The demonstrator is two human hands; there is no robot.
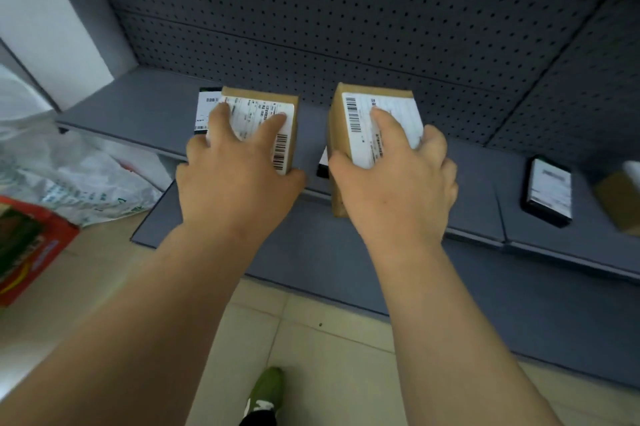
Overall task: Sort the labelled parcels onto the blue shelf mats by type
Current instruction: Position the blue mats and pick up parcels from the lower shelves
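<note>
Two brown cardboard parcels with white barcode labels sit over the blue-grey shelf mat (pixel 145 110). My left hand (pixel 235 169) grips the left cardboard parcel (pixel 273 120), fingers spread over its label and thumb at its near right corner. My right hand (pixel 398 176) grips the right cardboard parcel (pixel 367 114), which is tilted, thumb on its left side and fingers round its right edge. A black parcel (pixel 206 110) with a white label lies partly hidden behind the left one. Another black parcel (pixel 323 162) peeks out between my hands.
A black labelled parcel (pixel 549 190) lies flat on the shelf at right, with a brown box (pixel 620 200) at the frame edge. White plastic bags (pixel 69 176) and a red carton (pixel 27 249) lie on the floor at left. A dark pegboard (pixel 346 17) backs the shelf.
</note>
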